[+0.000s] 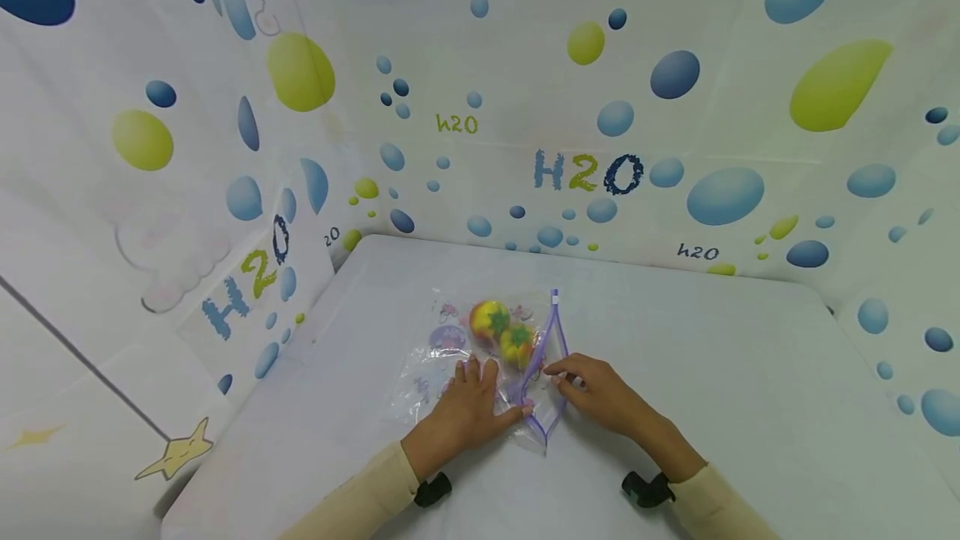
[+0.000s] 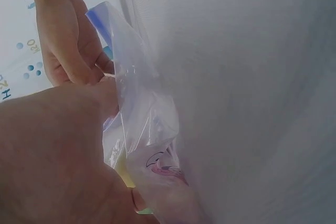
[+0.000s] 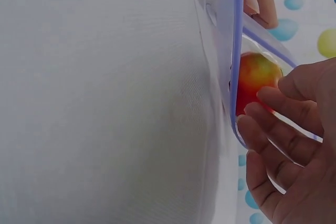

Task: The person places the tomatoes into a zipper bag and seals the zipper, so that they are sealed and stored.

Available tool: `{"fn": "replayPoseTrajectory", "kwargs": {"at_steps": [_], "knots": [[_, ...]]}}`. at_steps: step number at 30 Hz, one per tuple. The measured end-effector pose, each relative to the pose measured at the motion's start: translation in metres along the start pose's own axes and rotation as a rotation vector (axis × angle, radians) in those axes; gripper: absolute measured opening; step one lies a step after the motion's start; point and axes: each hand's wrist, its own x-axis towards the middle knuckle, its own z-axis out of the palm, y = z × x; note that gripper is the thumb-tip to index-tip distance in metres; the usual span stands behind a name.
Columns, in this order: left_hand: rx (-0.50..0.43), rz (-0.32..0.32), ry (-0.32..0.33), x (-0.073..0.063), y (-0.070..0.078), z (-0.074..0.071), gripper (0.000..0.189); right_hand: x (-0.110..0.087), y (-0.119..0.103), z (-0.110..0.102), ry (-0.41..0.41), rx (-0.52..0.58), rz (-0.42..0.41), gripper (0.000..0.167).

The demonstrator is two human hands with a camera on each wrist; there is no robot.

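A clear plastic zip bag (image 1: 416,373) with printed pictures lies on the white table, its mouth facing right. The purple zip strips (image 1: 558,336) stand apart in the middle. Two red-and-yellow fruit-like pieces with green tops, one farther back (image 1: 483,317) and one nearer (image 1: 516,348), sit inside the bag. My left hand (image 1: 467,411) rests on the bag with fingers stretched forward and thumb against the strip. At the bag's mouth is my right hand (image 1: 600,390), fingers loosely bent, nothing between them; in the right wrist view a red fruit-like piece (image 3: 254,80) shows past its fingertips.
Around the bag spreads the white tabletop (image 1: 712,357). A white sheet (image 1: 510,48) printed with blue and green drops and H2O lettering hangs behind and at the sides. Each wrist carries a small black camera, one at the left (image 1: 433,490) and one at the right (image 1: 647,490).
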Motion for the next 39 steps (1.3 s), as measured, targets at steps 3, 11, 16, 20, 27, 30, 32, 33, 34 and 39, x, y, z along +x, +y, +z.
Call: {"fn": "replayPoseTrajectory", "kwargs": {"at_steps": [3,11,16,20,27,30,32,33,34,39], "knots": [[-0.011,-0.001,-0.010,0.000,0.000,-0.001,0.082,-0.003,0.001,0.000,0.004,0.003,-0.025,0.018],[-0.013,-0.003,-0.020,0.002,0.000,-0.002,0.084,-0.011,-0.004,0.002,0.001,0.009,-0.069,0.010],[-0.002,0.004,-0.015,-0.001,0.003,-0.008,0.082,-0.016,-0.013,0.005,-0.025,-0.001,-0.047,0.005],[0.003,0.019,0.013,-0.002,0.002,-0.008,0.081,-0.019,-0.019,0.010,-0.059,-0.004,-0.018,0.005],[-0.031,-0.010,-0.043,-0.001,0.002,-0.011,0.083,-0.022,-0.030,0.014,-0.072,-0.019,0.012,0.004],[-0.045,-0.022,-0.067,-0.001,0.002,-0.011,0.086,-0.024,-0.031,0.015,-0.079,-0.045,0.030,0.005],[-0.058,-0.027,-0.076,-0.001,0.003,-0.012,0.086,-0.025,-0.032,0.015,-0.084,-0.060,0.037,0.006],[-0.063,-0.031,-0.083,-0.002,0.003,-0.012,0.086,-0.026,-0.033,0.015,-0.085,-0.064,0.041,0.006],[-0.068,-0.035,-0.088,-0.002,0.003,-0.013,0.086,-0.027,-0.033,0.015,-0.084,-0.071,0.044,0.007],[-0.113,-0.046,-0.094,-0.004,0.003,-0.015,0.084,-0.031,-0.036,0.015,-0.066,-0.076,0.047,0.011]]}}
